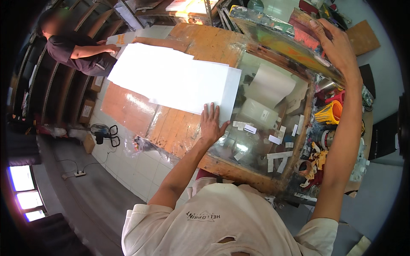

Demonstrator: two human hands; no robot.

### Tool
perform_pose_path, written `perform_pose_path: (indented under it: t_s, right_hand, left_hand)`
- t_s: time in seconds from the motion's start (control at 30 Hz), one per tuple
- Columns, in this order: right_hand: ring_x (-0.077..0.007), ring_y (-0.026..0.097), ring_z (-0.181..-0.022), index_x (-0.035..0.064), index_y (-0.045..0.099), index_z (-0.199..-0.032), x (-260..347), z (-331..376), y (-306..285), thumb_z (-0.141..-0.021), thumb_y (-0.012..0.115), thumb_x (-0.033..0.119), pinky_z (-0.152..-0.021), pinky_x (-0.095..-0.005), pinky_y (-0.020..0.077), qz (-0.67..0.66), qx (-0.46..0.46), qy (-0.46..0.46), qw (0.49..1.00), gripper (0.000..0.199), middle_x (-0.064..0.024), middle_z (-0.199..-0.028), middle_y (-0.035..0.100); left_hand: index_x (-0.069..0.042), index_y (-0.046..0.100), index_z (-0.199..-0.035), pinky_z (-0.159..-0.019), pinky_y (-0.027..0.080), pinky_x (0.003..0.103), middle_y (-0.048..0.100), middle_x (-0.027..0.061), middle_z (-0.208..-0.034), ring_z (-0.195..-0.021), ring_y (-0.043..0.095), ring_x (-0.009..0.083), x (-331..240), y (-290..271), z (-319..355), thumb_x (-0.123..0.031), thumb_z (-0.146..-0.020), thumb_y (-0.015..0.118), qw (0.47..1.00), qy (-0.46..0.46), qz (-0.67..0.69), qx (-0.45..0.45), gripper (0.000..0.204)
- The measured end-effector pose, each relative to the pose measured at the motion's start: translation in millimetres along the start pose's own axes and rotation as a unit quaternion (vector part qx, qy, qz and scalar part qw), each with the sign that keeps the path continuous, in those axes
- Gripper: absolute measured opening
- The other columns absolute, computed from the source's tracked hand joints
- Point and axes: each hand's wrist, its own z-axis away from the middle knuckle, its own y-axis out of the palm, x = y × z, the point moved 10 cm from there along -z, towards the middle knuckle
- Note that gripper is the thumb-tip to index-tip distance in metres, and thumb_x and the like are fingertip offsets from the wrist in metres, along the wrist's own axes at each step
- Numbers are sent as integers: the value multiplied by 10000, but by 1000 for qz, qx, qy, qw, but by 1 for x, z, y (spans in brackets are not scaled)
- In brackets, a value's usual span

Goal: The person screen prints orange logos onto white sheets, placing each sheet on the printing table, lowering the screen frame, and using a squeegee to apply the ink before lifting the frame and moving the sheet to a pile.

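Note:
My left hand (211,124) lies flat with fingers spread on the near edge of large white paper sheets (171,77). The sheets overlap unevenly on the wooden table, and the end one reaches onto a glass panel (230,141) set in a wooden surround. At the upper right, my right hand (335,47) is closed round the edge of a tilted-up, paint-stained screen printing frame (294,51). A reddish-brown stained piece (304,26) sits at the frame's top beside my thumb. My right fingertips are partly hidden.
Tape strips (273,139) stick to the glass. An orange-yellow paint cup (333,112) and stained containers crowd the right side. Across the table at upper left, another person (77,51) stands by shelves (51,98), holding a grey sheet. A fan (102,133) stands on the floor.

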Motion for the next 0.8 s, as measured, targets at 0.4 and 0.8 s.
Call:
perform_pose_path:
  t_s: [0.4,0.8]
  right_hand:
    - [-316,701,-833,36,704,-1032,54,32,-25,-1041,521,507,-823,-488,524,93,-63,3,994,505,-173,-880,727]
    - [-191,678,-762,18,716,-918,26,18,-18,-1083,448,454,-837,-431,570,-28,91,16,995,537,-57,-738,720]
  left_hand:
    - [-55,711,-1270,-1230,205,619,533,251,-1497,-1507,336,435,-1,-16,-67,-369,-990,653,978,-33,202,48,425]
    - [-95,447,-1571,-1206,119,734,272,256,-1669,-1540,160,548,-167,82,-71,-370,-1052,506,975,219,12,44,590]
